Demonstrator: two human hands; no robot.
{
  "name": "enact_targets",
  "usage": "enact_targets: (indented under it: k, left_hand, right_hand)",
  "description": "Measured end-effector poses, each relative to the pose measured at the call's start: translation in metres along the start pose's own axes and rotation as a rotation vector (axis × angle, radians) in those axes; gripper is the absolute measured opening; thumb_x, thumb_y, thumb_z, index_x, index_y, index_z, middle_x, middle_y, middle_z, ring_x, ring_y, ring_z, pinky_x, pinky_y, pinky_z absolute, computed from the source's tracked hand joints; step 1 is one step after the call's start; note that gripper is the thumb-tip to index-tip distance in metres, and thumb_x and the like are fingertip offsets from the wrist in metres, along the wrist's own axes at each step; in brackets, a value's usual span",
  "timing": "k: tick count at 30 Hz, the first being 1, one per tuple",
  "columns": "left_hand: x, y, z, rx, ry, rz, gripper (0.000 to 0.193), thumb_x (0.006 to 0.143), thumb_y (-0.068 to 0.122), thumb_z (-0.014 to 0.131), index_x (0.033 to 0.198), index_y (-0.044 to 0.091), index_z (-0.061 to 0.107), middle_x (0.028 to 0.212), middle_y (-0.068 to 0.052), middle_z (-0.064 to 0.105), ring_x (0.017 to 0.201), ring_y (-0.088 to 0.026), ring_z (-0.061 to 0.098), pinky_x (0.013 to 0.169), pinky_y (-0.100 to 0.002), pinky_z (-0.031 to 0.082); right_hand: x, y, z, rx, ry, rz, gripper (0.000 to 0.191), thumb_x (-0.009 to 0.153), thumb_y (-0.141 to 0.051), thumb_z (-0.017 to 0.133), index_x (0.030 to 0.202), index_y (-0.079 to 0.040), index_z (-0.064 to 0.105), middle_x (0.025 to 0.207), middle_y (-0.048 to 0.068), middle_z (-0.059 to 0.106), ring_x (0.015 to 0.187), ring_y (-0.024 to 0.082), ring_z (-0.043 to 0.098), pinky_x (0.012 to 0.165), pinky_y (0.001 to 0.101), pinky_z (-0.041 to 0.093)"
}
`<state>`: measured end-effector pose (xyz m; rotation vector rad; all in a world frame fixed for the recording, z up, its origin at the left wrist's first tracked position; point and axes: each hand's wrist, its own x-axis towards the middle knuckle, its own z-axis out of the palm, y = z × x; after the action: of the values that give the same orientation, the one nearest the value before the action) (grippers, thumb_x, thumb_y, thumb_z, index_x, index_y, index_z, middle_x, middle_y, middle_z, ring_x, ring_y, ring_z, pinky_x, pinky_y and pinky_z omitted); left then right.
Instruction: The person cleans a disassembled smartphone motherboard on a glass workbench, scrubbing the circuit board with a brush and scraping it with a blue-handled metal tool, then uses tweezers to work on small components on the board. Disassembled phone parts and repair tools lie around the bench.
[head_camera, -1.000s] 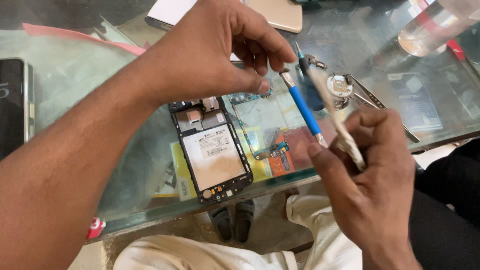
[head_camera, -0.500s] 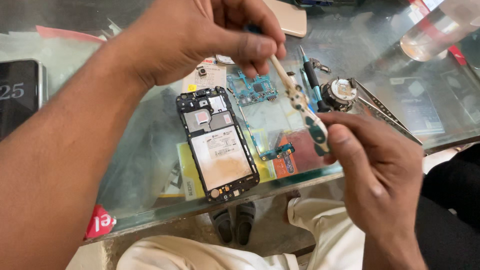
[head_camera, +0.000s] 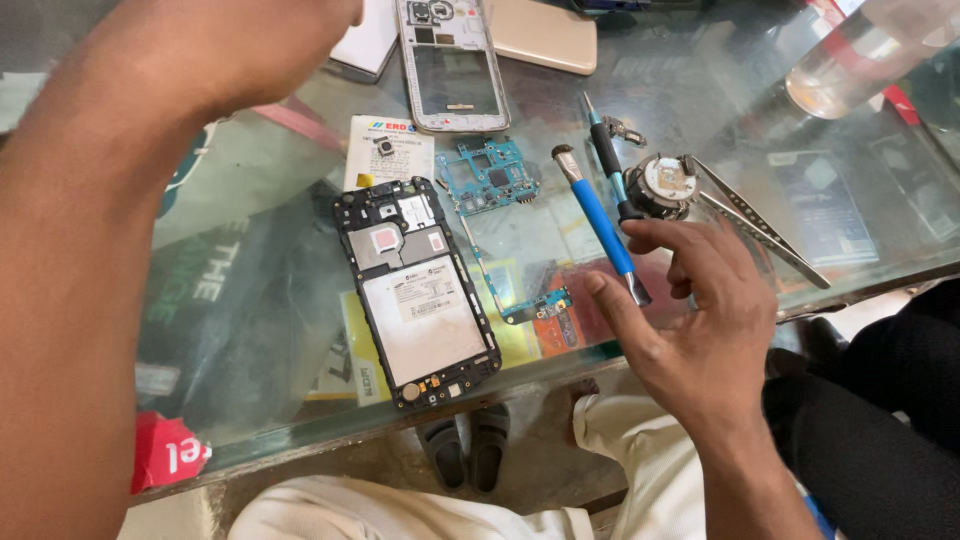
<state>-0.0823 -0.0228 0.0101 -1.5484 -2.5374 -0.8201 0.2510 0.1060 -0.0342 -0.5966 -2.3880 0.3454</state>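
Glass is the top of the table, so papers and stickers under it show through, and small parts lie flat on it where they are easy to see. At the far left the left hand is lifted high above the table, near the top edge; its fingers are cut off by the frame, so I cannot tell if it holds anything. Below it lies the opened phone, back side up, its cover off — the inside is exposed for work. Above it rests a silver frame, put aside, and just right of the phone the green board lies apart from it, with a thin flex cable running down to the table edge. Next come a blue brush and a dark screwdriver, laid side by side within reach. The right hand hovers over the lower end of the brush, fingers spread and loose, grasping nothing — the thumb is close to the handle. Further right, tweezers lie beside a small round tin.
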Motion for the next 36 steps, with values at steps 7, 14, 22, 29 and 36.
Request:
enact_targets:
  k: [7, 14, 22, 29, 36]
  left_hand:
    - [-0.008, 0.014, -0.007, 0.38, -0.204, -0.12, 0.029, 0.093, 0.026, 0.06, 0.091, 0.003, 0.078, 0.071, -0.017, 0.072, 0.065, -0.037, 0.07, 0.069, -0.051, 0.056]
    - [-0.014, 0.022, -0.003, 0.312, -0.063, -0.102, 0.032, 0.092, 0.038, 0.072, 0.105, 0.01, 0.077, 0.082, -0.014, 0.073, 0.074, -0.033, 0.071, 0.071, -0.049, 0.056]
    - [-0.018, 0.078, 0.007, -0.19, -0.515, 0.093, 0.017, 0.077, 0.012, 0.079, 0.092, 0.008, 0.081, 0.07, -0.008, 0.076, 0.058, -0.022, 0.075, 0.056, -0.038, 0.06]
    - [-0.018, 0.073, 0.009, -0.093, -0.353, 0.166, 0.016, 0.069, 0.009, 0.077, 0.084, 0.006, 0.082, 0.071, -0.014, 0.075, 0.059, -0.024, 0.073, 0.062, -0.038, 0.059]
    - [-0.016, 0.058, 0.017, 0.154, -0.198, 0.155, 0.029, 0.069, 0.013, 0.075, 0.094, 0.022, 0.085, 0.083, -0.011, 0.076, 0.081, -0.032, 0.073, 0.075, -0.047, 0.057]
  right_hand:
    - [-0.002, 0.001, 0.004, 0.042, 0.074, 0.029, 0.024, 0.095, -0.009, 0.077, 0.118, -0.003, 0.074, 0.103, 0.007, 0.075, 0.078, 0.017, 0.062, 0.074, 0.0315, 0.052]
    - [-0.016, 0.008, 0.002, 0.765, 0.327, 0.263, 0.018, 0.112, -0.01, 0.056, 0.124, 0.001, 0.064, 0.101, 0.013, 0.072, 0.078, 0.014, 0.068, 0.073, 0.0302, 0.059]
    - [-0.05, 0.04, -0.015, 1.338, 0.303, 0.375, 0.011, 0.109, 0.009, 0.062, 0.119, 0.006, 0.067, 0.083, 0.017, 0.066, 0.068, 0.021, 0.061, 0.063, 0.0354, 0.05]
    - [-0.027, 0.033, -0.025, 1.807, 0.165, 0.431, 0.013, 0.108, -0.006, 0.06, 0.099, 0.003, 0.061, 0.073, 0.013, 0.061, 0.059, 0.02, 0.054, 0.061, 0.0318, 0.042]
    - [0.042, -0.005, -0.014, 1.152, -0.041, 0.232, 0.036, 0.092, -0.015, 0.051, 0.114, 0.008, 0.068, 0.091, 0.016, 0.072, 0.072, 0.025, 0.069, 0.066, 0.0368, 0.058]
